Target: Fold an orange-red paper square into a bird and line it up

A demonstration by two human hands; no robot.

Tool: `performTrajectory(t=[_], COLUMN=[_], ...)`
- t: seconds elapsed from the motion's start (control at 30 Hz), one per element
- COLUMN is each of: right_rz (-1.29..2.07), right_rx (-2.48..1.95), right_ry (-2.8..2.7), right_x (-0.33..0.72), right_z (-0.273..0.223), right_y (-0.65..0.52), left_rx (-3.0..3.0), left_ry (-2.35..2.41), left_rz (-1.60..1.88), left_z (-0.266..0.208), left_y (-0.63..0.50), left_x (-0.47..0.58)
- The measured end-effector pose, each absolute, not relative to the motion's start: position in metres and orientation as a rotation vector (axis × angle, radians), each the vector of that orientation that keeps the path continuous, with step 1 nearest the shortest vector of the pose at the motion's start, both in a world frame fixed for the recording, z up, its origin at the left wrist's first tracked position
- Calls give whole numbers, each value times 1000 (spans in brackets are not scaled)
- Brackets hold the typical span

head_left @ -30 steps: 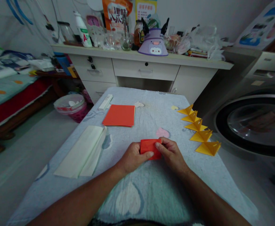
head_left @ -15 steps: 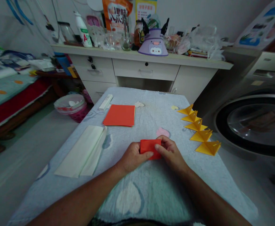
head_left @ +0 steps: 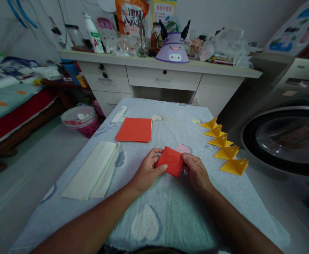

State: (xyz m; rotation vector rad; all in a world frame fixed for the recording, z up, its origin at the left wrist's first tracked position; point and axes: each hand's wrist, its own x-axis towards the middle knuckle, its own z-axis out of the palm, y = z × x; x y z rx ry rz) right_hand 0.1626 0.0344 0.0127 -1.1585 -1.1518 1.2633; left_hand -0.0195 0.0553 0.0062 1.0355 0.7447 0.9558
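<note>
- Left hand (head_left: 147, 172) grips red square (head_left: 171, 159), left side.
- Right hand (head_left: 197, 173) pinches its right side.
- Yellow folds (head_left: 220, 141): right of it.
- White paper (head_left: 91, 171): left of it.

The room is dim, under soft, cool, slightly greenish light whose source is out of view. The surface (head_left: 167, 127) is palest at its far part and darkens toward the near edge. Faint reflections mark the washing machine (head_left: 289, 135). Wide-angle stretching slants the detergent bottle (head_left: 293, 33); the bed (head_left: 13, 92) looks soft, the red paper (head_left: 171, 160) clearer.
</note>
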Motion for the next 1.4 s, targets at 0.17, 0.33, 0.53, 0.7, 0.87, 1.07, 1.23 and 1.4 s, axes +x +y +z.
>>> performTrajectory(t=[0.17, 0.33, 0.53, 0.7, 0.87, 1.07, 1.23, 1.4], right_rz=[1427, 1425, 1397, 1438, 1485, 1477, 1104, 776], right_rx=[-1005, -996, -1037, -1039, -1000, -991, -1042, -1076], right_ry=[-1198, -1256, -1373, -1420, -1370, -1365, -1369, -1532], right_x=[151, 147, 156, 157, 155, 152, 153, 155], right_z=[17, 16, 10, 9, 11, 14, 13, 13], right_y=[34, 34, 33, 31, 30, 30, 27, 22], left_rx=[973, 1014, 1114, 1244, 1398, 1387, 1333, 1419], left_ry=[758, 755, 835, 891, 928, 987, 1020, 1061], left_rz=[1043, 1031, 999, 955, 822, 787, 965, 1054], left_z=[8, 9, 11, 17, 23, 20, 25, 23], left_y=[56, 54, 56, 61, 62, 61, 60, 58], left_x=[-20, -16, -25, -39, -42, -41, -40, -39])
